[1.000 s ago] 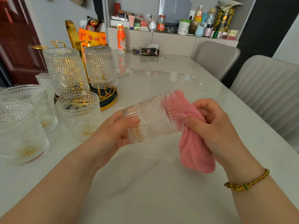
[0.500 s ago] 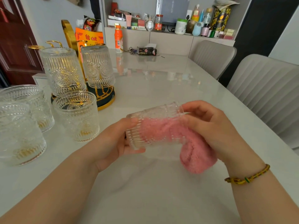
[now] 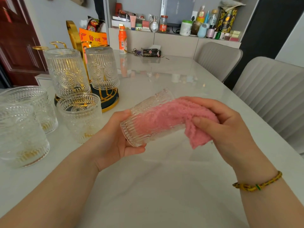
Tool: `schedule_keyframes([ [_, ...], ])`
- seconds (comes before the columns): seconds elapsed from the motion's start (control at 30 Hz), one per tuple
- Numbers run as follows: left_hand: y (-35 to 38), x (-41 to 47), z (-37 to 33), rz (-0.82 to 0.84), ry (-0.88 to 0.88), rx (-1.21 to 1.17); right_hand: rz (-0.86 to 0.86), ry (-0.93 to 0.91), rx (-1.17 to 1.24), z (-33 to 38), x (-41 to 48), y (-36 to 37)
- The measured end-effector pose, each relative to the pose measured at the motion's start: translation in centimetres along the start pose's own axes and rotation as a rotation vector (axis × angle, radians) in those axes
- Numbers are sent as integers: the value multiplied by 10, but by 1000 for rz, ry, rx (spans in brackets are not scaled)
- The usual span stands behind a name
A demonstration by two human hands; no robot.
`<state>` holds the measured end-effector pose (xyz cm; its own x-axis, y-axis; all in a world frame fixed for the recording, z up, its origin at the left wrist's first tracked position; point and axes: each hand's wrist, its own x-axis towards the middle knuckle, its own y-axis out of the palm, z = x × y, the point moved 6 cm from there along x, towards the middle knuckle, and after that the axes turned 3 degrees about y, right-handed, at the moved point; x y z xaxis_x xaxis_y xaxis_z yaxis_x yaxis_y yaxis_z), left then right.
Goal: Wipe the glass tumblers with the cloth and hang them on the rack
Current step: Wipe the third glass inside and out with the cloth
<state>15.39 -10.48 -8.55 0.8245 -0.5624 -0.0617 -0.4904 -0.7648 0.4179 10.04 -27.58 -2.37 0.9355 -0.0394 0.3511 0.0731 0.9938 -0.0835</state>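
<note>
cloth (image 3: pixel 199 137) now pushed deeper inside tumbler (image 3: pixel 144 116), right hand (image 3: pixel 230 129) fingers pinching it; left hand (image 3: pixel 115 145) fingers wrapped round tumbler base, held above bench (image 3: pixel 164 186).

Held tumbler (image 3: pixel 148 119): clear embossed glass with a ribbed base band. It lies on its side above the tabletop (image 3: pixel 164 178), base gripped in the left hand (image 3: pixel 113 139), mouth toward the right hand (image 3: pixel 227 125). Cloth (image 3: pixel 199 137): pink, fluffy, stuffed inside the glass, the rest bunched in the right fingers (image 3: pixel 210 104). Rack (image 3: pixel 108 99): gold wire on a dark round base, far left. Hung tumblers (image 3: pixel 67 73), (image 3: pixel 102 68) sit inverted on it. Upright tumblers (image 3: pixel 80 116), (image 3: pixel 31 107), (image 3: pixel 19 135) stand just beside the rack.
</note>
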Motion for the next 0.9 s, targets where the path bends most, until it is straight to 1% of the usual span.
schedule_keyframes([
  [0.13, 5, 0, 7, 42, -36, 53, -19, 39, -20, 1, -2, 5],
  [0.27, 6, -1, 9, -3, -53, 24, -5, 38, -109, 0, -4, 8],
  [0.33, 9, -3, 8, -8, -59, -2, 64, 34, -105, 1, -6, 9],
  [0.43, 9, -5, 9, -23, -102, -20, 281, 53, -137, 1, -9, 20],
  [0.5, 11, -5, 14, -12, -152, -29, 304, 36, -221, 0, -10, 25],
  [0.57, 13, -5, 19, 3, -203, 6, 240, 49, -257, -1, -9, 27],
  [0.63, 13, -5, 23, 6, -251, 59, 158, 92, -233, -6, -9, 25],
  [0.7, 12, -5, 23, 3, -252, 119, 93, 150, -194, -11, -8, 24],
  [0.8, 11, -5, 17, -12, -141, 190, -43, 233, -20, -28, -3, 14],
  [0.9, 9, -4, 6, -72, 62, 334, -76, 360, 264, -45, -1, 10],
])
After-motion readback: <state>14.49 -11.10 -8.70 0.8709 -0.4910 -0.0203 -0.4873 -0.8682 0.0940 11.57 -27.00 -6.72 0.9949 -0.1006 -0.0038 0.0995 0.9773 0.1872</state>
